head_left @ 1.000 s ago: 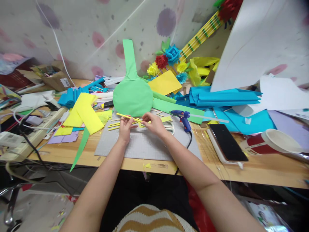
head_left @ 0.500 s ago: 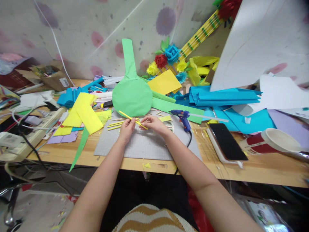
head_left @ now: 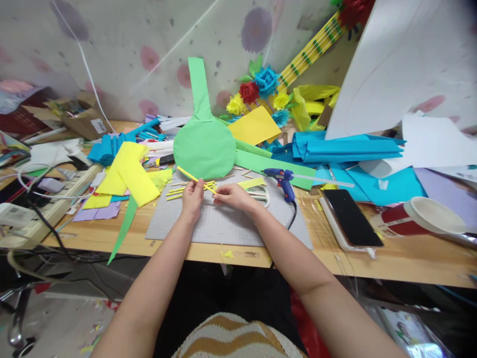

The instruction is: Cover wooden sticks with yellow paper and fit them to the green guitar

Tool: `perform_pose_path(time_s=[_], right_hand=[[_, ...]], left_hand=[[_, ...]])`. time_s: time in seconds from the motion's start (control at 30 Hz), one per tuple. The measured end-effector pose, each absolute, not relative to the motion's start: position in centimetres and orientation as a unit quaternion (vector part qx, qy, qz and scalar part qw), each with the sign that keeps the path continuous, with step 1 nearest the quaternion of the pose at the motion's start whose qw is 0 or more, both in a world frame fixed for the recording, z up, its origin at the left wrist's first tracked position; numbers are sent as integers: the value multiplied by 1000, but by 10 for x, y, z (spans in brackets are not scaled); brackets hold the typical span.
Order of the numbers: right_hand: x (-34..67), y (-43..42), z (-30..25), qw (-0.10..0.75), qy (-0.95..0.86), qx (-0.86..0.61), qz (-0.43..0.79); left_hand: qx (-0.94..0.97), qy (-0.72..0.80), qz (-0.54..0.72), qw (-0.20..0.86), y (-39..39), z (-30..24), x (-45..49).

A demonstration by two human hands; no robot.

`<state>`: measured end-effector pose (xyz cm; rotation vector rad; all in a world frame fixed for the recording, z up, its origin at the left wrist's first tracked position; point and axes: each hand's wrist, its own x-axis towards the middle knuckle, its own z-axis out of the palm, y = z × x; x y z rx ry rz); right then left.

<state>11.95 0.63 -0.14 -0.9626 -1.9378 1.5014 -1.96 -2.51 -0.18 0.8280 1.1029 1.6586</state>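
Observation:
A thin yellow stick, seemingly paper-wrapped, (head_left: 187, 174) slants down to the right between my hands, above the grey cutting mat (head_left: 223, 226). My left hand (head_left: 193, 199) pinches it near the middle. My right hand (head_left: 234, 195) is closed at its lower right end, fingertips pressed together there. Several more yellow sticks (head_left: 175, 197) lie on the mat behind and left of my left hand. Beyond my hands a green paper disc with a long strip (head_left: 204, 149) leans over the back of the mat. A yellow paper strip (head_left: 250, 183) lies behind my right hand.
A blue glue gun (head_left: 285, 185) stands right of my right hand, its cord running to the front edge. Farther right are a phone (head_left: 350, 217) and a paper cup (head_left: 417, 217). Yellow crepe paper (head_left: 137, 174) and a power strip (head_left: 63, 209) lie left.
The yellow stick has shifted up and to the left. My right hand's fingers now close at its lower end, which stuck out past them before.

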Motion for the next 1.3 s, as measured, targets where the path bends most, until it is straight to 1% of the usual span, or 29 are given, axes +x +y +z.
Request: perform_pose_path(time_s=[0.17, 0.3, 0.4, 0.5, 0.63, 0.83, 0.93, 1.2, 1.3], right_hand=[[131, 9, 0, 227, -748, -393, 484], [150, 11, 14, 272, -753, -413, 435], [156, 12, 22, 293, -732, -427, 442], [149, 13, 19, 284, -727, -452, 432], [130, 15, 8, 315, -729, -462, 395], [113, 11, 6, 343, -743, -413, 400], [110, 8, 7, 334, -756, -399, 396], [126, 3, 14, 292, -770, -361, 438], [135, 6, 17, 324, -751, -354, 454]], left_hand=[[305, 432, 698, 483, -24, 1, -23], [302, 429, 699, 486, -24, 3, -23], [304, 429, 696, 488, -24, 3, -22], [317, 435, 686, 489, -25, 2, -21], [336, 439, 673, 491, -24, -1, -20], [342, 437, 668, 496, -24, -2, -20], [348, 430, 664, 503, -25, -2, -19], [326, 417, 681, 506, -25, 1, -21], [332, 422, 677, 503, -25, 1, -20]])
